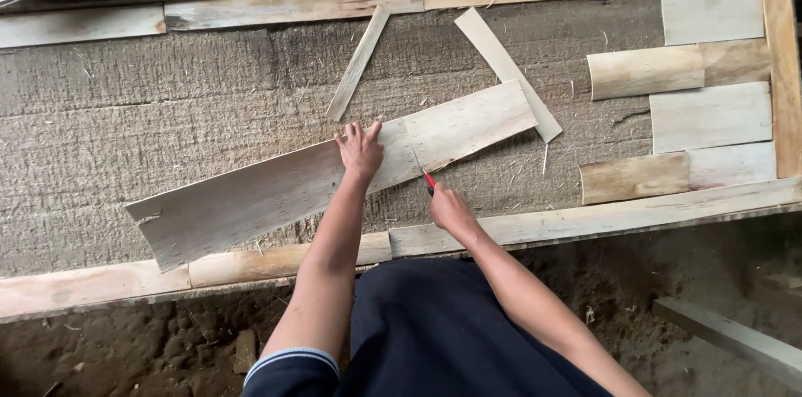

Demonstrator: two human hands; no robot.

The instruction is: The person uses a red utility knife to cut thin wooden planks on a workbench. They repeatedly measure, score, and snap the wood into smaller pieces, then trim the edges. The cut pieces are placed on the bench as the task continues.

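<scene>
A long pale veneer sheet [276, 192] lies slantwise across a rough grey work surface [125, 121]. My left hand [360, 151] presses flat on the sheet near its middle, fingers spread. My right hand [449, 209] grips a red-handled knife [428, 179] whose blade meets the sheet's near edge just right of my left hand. A cut line runs across the sheet at the blade.
Two narrow veneer strips [359, 63] [505, 71] lie beyond the sheet. Several rectangular veneer pieces [710, 117] are laid side by side at the right. Wooden planks [585, 222] frame the surface. Dirt floor [125, 347] lies below, and offcuts pile at the top.
</scene>
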